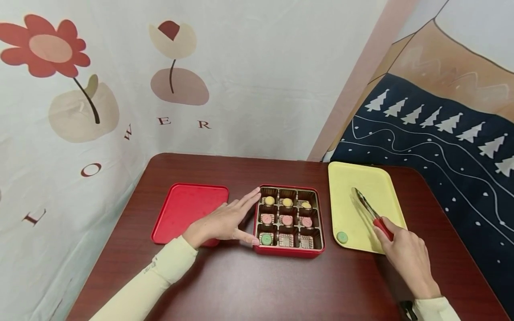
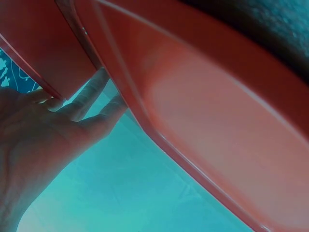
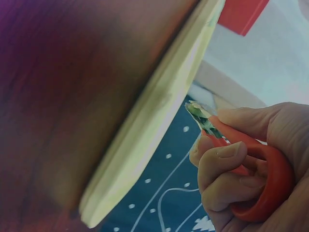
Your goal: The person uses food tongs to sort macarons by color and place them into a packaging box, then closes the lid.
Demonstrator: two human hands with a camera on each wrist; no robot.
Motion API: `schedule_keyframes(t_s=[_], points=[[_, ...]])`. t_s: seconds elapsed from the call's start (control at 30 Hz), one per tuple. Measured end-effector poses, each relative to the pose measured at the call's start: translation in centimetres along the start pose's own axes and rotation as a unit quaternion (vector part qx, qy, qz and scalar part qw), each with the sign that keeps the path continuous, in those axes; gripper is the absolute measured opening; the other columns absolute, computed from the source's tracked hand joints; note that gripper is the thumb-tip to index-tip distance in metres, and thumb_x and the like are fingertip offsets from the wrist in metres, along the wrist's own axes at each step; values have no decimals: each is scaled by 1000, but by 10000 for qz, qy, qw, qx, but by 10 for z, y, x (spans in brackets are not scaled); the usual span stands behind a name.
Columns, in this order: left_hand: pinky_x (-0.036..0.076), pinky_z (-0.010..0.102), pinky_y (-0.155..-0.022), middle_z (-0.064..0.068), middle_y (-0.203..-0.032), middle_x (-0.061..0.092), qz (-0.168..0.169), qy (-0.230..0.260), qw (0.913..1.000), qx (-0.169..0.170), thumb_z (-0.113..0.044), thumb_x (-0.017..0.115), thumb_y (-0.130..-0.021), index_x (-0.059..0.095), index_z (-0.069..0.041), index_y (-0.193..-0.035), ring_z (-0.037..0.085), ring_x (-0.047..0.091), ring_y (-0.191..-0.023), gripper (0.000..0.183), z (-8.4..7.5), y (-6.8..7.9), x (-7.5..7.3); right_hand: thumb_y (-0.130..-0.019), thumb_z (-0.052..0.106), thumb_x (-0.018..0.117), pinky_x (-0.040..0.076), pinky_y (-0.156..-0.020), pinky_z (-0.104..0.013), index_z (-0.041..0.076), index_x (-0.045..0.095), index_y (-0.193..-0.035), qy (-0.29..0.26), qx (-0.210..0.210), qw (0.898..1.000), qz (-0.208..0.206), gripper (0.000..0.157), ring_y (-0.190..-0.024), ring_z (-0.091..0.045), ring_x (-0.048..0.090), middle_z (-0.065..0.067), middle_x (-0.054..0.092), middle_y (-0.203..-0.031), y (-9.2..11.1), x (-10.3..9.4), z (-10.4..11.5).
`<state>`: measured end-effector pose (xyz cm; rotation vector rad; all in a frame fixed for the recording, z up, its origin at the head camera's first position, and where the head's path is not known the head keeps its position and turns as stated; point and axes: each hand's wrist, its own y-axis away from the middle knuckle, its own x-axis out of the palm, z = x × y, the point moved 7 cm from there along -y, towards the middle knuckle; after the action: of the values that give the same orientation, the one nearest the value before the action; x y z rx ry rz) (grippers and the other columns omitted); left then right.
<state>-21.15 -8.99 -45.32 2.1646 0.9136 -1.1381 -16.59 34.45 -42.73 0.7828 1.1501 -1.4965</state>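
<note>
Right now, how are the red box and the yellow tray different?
The red box is divided into nine compartments; the yellow tray is one flat, undivided surface. The red box holds seven round pieces in yellow, pink and green, while the yellow tray holds just one green piece. The left hand touches the red box; the right hand holds a red-handled tool over the yellow tray. Both have rounded corners.

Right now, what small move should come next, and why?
Probably the right hand should bring the red-handled tool toward the green piece on the yellow tray: the red box has two empty compartments beside its own green one.
</note>
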Motion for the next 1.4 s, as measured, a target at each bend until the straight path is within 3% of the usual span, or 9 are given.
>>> schedule_keyframes(t_s=[0.13, 0.4, 0.6, 0.87, 1.13, 1.4], points=[[32, 78, -115, -3, -184, 0, 6, 12, 10000, 3, -72, 83, -86, 14, -12, -177, 48, 44, -149, 129, 0, 0, 1, -99, 17, 83, 33, -49, -42, -5, 74, -132, -83, -188, 9998, -68, 41, -52, -23, 39, 2, 46, -56, 5, -6, 16], [30, 79, -116, -4, -184, 0, -10, 54, 10000, -39, -73, 83, -85, 13, -13, -177, 46, 43, -150, 130, 1, 2, -1, -92, 15, 90, 38, -49, -43, 1, 79, -127, -280, -455, 9981, -299, 40, -55, -23, 43, -1, 58, -61, 9, -17, 48], [32, 78, -115, -4, -184, 0, -10, 17, 10000, -12, -74, 82, -85, 13, -13, -177, 45, 44, -150, 130, 1, 2, -1, -89, 15, 92, 37, -51, -37, 1, 80, -128, -429, -492, 9975, -256, 43, -60, -22, 48, -6, 70, -75, 14, -19, 64], [31, 78, -115, -4, -184, 0, -38, 33, 10000, -11, -73, 82, -85, 13, -13, -177, 44, 44, -150, 130, 2, 2, -1, -85, 14, 95, 42, -54, -37, 2, 81, -127, -594, -683, 9953, -349, 45, -68, -24, 60, -14, 81, -99, 25, -24, 81], [30, 79, -116, -4, -184, 1, -28, 92, 10000, -12, -72, 83, -85, 14, -13, -177, 47, 42, -151, 129, 0, 2, -1, -85, 14, 95, 43, -55, -36, 7, 82, -127, -635, -889, 9936, -271, 45, -68, -17, 57, 2, 77, -90, 36, -21, 96], [32, 78, -115, -3, -184, 1, -29, 122, 9999, 13, -71, 84, -85, 15, -11, -176, 46, 44, -149, 129, -1, 1, -1, -84, 16, 96, 47, -57, -37, 11, 82, -129, -675, -1134, 9910, -205, 48, -68, -11, 55, 8, 76, -90, 47, -14, 113]])
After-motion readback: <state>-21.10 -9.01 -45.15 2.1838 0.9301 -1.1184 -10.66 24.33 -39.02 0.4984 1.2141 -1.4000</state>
